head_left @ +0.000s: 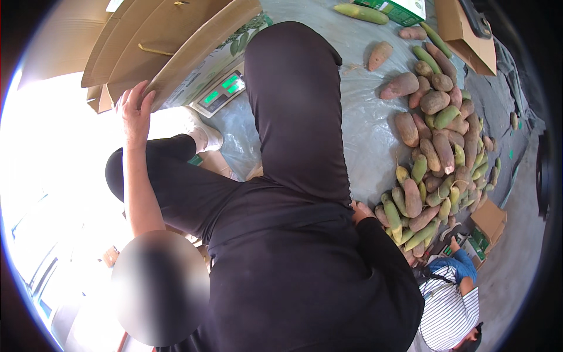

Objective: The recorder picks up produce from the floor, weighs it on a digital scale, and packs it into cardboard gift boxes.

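Observation:
My left hand is at the upper left, its bare forearm reaching up past a blurred round patch. Its fingers close on the edge of a cardboard box, which has upright flaps and a yellow cord. My right hand shows only in part beside my right thigh, below a black sleeve. It is right by the near end of a heap of root vegetables, green and reddish-brown, that look like radishes. A pinkish root lies against or very near it; most of its fingers are hidden.
A scale with lit green displays stands between the box and my knee. Plastic sheeting covers the ground. A brown carton and a green-and-white box stand at the far right. Another person in a striped shirt is at the lower right.

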The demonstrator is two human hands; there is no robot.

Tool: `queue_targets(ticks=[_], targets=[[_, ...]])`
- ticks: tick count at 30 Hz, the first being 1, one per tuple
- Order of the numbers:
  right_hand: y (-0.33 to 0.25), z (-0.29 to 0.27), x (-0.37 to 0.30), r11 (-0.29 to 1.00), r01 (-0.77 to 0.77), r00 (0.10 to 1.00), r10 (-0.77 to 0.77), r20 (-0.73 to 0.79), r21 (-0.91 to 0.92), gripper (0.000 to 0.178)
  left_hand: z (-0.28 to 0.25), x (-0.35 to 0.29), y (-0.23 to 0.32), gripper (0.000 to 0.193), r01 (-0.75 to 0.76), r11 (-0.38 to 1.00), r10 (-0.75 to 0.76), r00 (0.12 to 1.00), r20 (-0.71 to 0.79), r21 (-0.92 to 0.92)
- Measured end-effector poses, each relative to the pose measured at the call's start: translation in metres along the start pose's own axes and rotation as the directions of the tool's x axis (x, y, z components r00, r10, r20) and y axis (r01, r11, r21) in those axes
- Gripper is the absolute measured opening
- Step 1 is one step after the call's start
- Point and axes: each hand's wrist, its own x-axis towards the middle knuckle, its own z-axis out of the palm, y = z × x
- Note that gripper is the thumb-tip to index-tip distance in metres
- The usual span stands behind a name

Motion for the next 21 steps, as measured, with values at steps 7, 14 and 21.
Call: queue_targets(ticks=[7,14,21], targets=[[-0.018,-0.018,-0.025,0.909,-0.297,0.950,0.249,-0.189,-0.293,0.036,0.004,0.000,0.000,0.025,-0.005,1.000,0.005,1.000,-0.019,-0.005],[0.061,0.024,0.019,0.985,-0.170,0.966,0.162,-0.200,-0.023,0.029,0.002,0.000,0.002,0.026,0.018,0.997,-0.020,0.999,0.033,0.070],[0.145,0.065,0.060,0.889,-0.040,0.995,0.078,-0.065,0.456,0.029,0.000,-0.001,-0.003,0.027,0.041,0.997,-0.044,0.998,0.049,0.065]])
